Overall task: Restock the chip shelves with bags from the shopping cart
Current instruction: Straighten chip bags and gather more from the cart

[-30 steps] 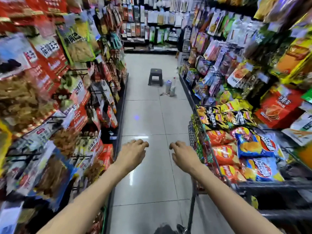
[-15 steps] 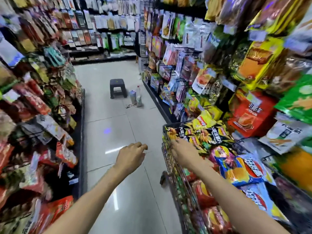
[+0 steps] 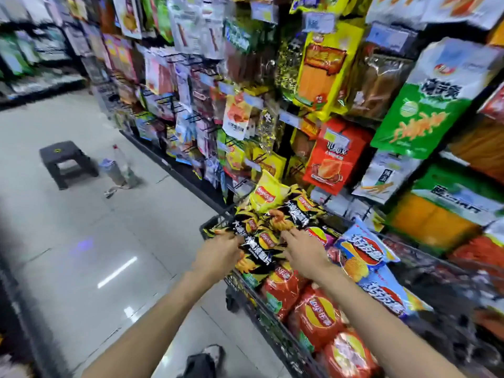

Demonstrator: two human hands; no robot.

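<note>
While both hands reach into the load, the entry reads as follows.

Item: black-and-yellow chip bag [image 3: 257, 242], one of several alike, lying on top of the heap at the far end of the shopping cart [image 3: 218, 222].
Location: cart stands just beside the chip shelves [image 3: 321, 159] on the person's right; red bags [image 3: 316, 315] and blue bags [image 3: 362, 252] fill the nearer part.
Left hand [image 3: 218, 253]: at the bag's left edge, fingers curled toward the film; motion blur hides whether they have closed on it, so the grip cannot be told.
Right hand [image 3: 302, 251]: fingers fairly straight, laid over the bag's right side; no pinch visible.
Weight, judged: very light, mostly air.
Body, judged: soft, puffed, crinkling film; yields under pressure.
Surface, judged: glossy and slippery.
Fragility, judged: contents crush easily; squeezing the middle risks breakage.
Hold, advised: take the flat sealed seam at top or side edges, or cradle the two sides lightly with both hands.
</note>
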